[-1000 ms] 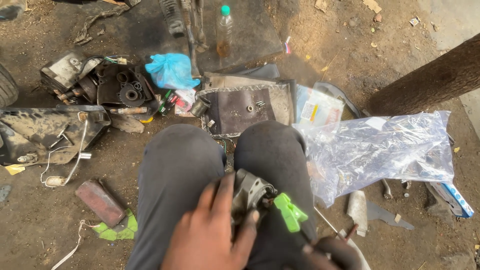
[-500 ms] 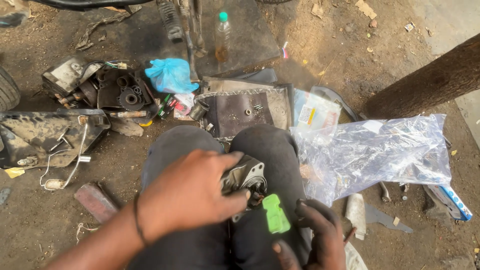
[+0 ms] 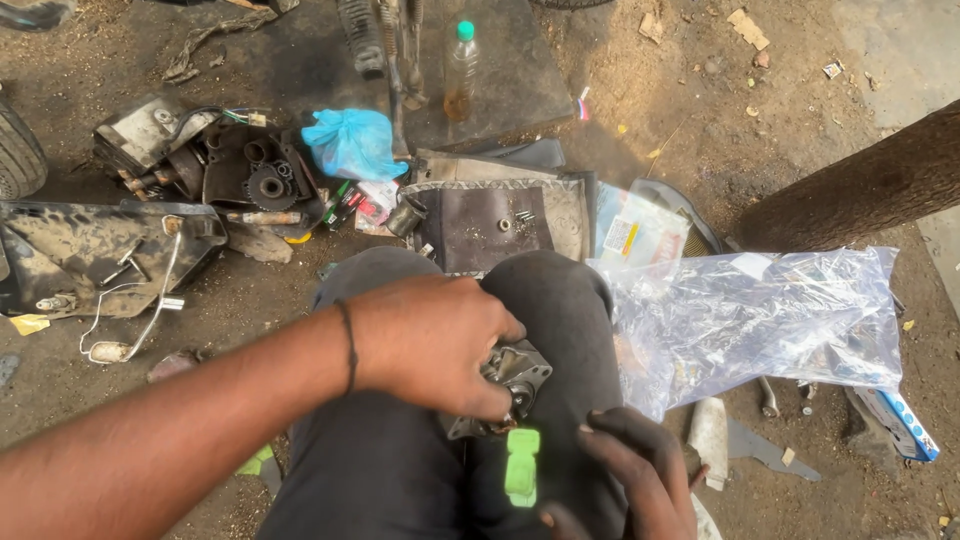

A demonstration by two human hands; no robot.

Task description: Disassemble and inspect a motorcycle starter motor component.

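The left hand (image 3: 432,340) curls over a small grey metal part (image 3: 510,385) resting on the person's lap, fingers bent around its upper side and gripping it (the palm hides much of it). The right hand (image 3: 635,478), at the lower edge of the view, holds a bright green tool (image 3: 522,466) whose upper end points at the part; its fingers are partly closed around it. A clear plastic bag (image 3: 760,320) lies on the dirt ground (image 3: 700,90) just right of the knees.

Hemmed right of the grey metal part (image 3: 512,378) by crinkled clear plastic bag (image 3: 760,320); open above, over dark trousered knees (image 3: 545,290).
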